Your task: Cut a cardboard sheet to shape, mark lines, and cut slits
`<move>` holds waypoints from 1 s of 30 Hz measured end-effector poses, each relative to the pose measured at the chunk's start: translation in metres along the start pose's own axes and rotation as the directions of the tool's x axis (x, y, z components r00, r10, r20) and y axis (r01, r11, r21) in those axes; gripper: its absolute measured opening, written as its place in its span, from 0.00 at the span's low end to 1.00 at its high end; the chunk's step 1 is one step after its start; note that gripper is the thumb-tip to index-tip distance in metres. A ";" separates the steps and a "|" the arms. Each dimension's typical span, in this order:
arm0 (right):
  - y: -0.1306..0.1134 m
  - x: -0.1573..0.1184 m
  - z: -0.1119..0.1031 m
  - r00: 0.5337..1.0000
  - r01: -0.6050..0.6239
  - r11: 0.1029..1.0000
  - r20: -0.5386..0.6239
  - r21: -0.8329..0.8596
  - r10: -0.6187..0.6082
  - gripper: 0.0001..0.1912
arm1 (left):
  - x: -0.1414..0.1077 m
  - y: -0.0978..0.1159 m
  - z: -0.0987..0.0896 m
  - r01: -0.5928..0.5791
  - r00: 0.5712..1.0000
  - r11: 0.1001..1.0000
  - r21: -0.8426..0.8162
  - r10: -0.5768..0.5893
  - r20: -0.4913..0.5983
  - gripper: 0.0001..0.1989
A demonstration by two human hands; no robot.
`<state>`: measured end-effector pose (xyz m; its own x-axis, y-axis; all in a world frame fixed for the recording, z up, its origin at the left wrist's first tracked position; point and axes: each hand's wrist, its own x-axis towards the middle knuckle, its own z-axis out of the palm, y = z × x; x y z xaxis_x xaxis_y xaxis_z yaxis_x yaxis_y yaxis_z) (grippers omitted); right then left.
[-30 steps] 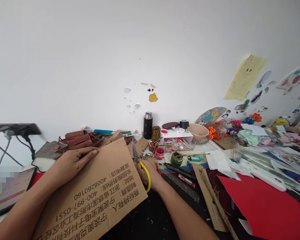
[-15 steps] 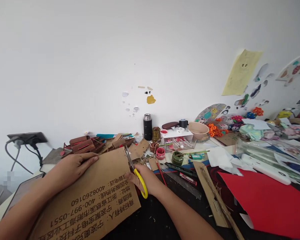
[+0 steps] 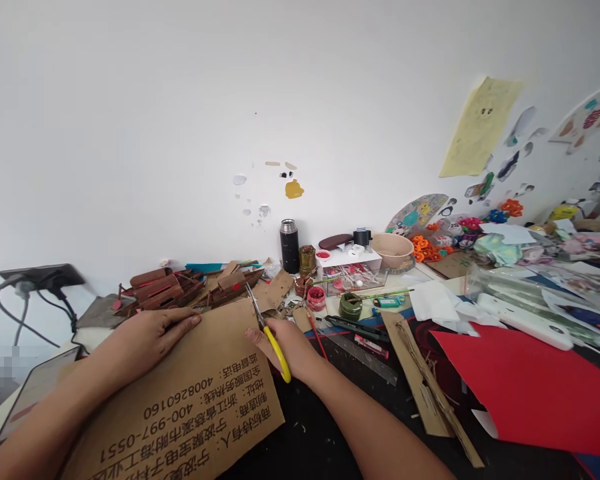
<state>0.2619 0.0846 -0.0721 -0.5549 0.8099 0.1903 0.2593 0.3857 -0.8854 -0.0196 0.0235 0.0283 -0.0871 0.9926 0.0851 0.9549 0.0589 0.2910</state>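
A large brown cardboard sheet [image 3: 215,340] with printed characters lies tilted in front of me. My left hand [image 3: 147,340] rests over its upper left part, fingers close together, holding it steady. At its right edge my right hand [image 3: 280,343] grips yellow-handled scissors [image 3: 277,350]. The scissor blades [image 3: 255,305] point up and away along the cardboard's upper right corner, appearing slightly apart. The right hand's lower fingers are partly hidden behind the handle and the cardboard.
Beyond the cardboard stand a black thermos [image 3: 289,248], a red paint jar [image 3: 317,298] and a green paint jar [image 3: 351,305]. A brown boat model [image 3: 163,290] sits at the left back. Cardboard strips [image 3: 420,373] and red paper [image 3: 525,393] lie on the right.
The camera view has shifted slightly, so the background sits a little higher and further left. Both hands keep their holds, and the scissors stay at the cardboard's right edge.
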 end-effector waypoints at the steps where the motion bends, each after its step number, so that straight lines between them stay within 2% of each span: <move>1: -0.001 0.000 -0.001 1.000 0.002 1.000 0.002 -0.010 -0.002 0.28 | 0.000 -0.001 0.000 0.002 1.000 1.000 0.003 -0.002 0.005 0.36; 7: -0.011 -0.003 -0.004 0.999 -0.034 0.997 0.026 -0.066 0.036 0.25 | 0.003 -0.002 -0.006 0.061 0.994 0.997 0.044 -0.065 0.085 0.40; 12: -0.016 -0.004 -0.005 0.999 -0.034 0.990 0.034 -0.133 0.039 0.25 | 0.001 0.004 -0.012 0.093 0.989 0.990 0.105 -0.105 0.107 0.44; 20: -0.015 -0.004 -0.005 0.997 -0.060 0.979 0.025 -0.196 0.066 0.30 | 0.003 0.016 -0.020 0.046 0.987 0.976 0.214 -0.077 0.141 0.42; 25: -0.023 -0.006 -0.006 0.993 -0.098 0.960 0.035 -0.263 0.111 0.30 | 0.008 0.023 -0.030 0.001 0.982 0.960 0.281 -0.054 0.180 0.41; 30: -0.030 -0.007 -0.008 0.986 -0.143 0.943 0.043 -0.301 0.163 0.30 | 0.018 0.022 -0.038 -0.031 0.972 0.977 0.209 -0.019 0.233 0.37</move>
<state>0.2645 0.0710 -0.0433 -0.5389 0.8420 0.0247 0.5616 0.3809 -0.7345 -0.0108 0.0389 0.0727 -0.0368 0.9887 -0.1452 0.9954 0.0492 0.0828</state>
